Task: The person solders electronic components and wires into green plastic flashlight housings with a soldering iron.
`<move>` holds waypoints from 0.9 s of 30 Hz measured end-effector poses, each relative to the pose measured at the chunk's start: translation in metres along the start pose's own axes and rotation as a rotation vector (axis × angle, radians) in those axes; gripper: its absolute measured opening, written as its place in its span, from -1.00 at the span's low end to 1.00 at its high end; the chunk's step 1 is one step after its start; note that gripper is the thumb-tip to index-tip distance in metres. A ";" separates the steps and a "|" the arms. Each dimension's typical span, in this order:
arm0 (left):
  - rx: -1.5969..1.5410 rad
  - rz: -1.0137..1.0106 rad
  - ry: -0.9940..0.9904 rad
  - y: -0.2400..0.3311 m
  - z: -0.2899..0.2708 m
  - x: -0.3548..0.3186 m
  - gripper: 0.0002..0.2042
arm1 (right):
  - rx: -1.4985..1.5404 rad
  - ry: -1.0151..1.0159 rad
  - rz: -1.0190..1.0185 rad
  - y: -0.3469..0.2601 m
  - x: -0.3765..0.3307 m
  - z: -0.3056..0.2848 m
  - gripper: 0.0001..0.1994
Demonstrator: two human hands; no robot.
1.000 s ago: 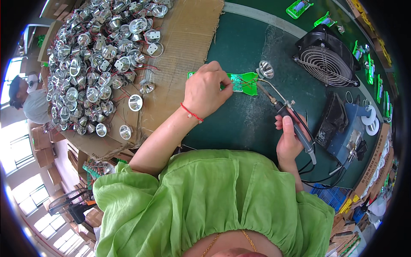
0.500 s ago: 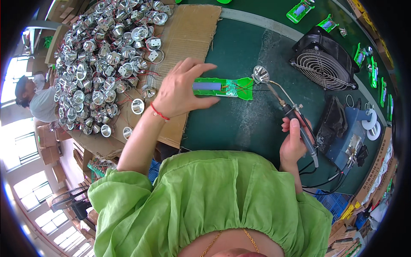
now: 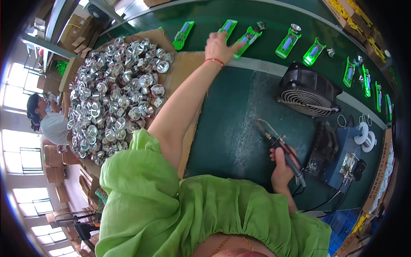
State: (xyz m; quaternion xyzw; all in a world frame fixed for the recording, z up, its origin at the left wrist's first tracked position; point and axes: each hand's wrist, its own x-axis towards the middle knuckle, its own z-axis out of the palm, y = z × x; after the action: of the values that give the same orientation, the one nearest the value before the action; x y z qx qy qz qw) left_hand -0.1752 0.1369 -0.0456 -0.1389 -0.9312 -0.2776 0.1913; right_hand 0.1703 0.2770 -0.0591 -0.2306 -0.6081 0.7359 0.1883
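Left hand [image 3: 219,47] outstretched, fingers on green circuit board [image 3: 247,39]; right hand [image 3: 281,168] gripping soldering iron [image 3: 280,147]

There is one view only, so no second view shares any part of the scene. It comes from a wide fisheye camera on the person's head, looking steeply down over a green blouse [image 3: 205,214] that fills the frame from seven to five o'clock, very near the lens. It faces forward across a green work mat [image 3: 239,111] at centre and out to a green belt [image 3: 274,21] from twelve to two o'clock, which lies farthest off. Straight edges bow toward the dark rim. The left hand [image 3: 219,46] at twelve o'clock is well away from the camera; the right hand [image 3: 282,165] at four o'clock is close under it.
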 end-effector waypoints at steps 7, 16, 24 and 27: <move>0.292 -0.137 -0.534 -0.042 -0.015 0.043 -0.43 | -0.015 -0.030 0.042 0.004 0.004 0.006 -0.78; 0.230 0.274 -0.279 -0.004 -0.121 -0.178 -0.59 | -0.096 -0.003 -0.051 0.013 0.004 0.002 -0.78; 0.279 -0.072 0.000 -0.062 -0.214 -0.229 -0.72 | -0.126 -0.063 -0.133 0.011 -0.005 0.010 -0.78; 0.472 0.067 0.017 -0.096 -0.226 -0.213 -0.83 | -0.160 -0.065 -0.136 0.009 -0.015 0.016 -0.78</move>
State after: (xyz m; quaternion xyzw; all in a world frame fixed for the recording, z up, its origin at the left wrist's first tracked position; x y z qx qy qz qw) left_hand 0.0418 -0.1018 -0.0072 -0.1186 -0.9635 -0.0468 0.2355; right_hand 0.1738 0.2536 -0.0635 -0.1794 -0.6849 0.6776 0.1989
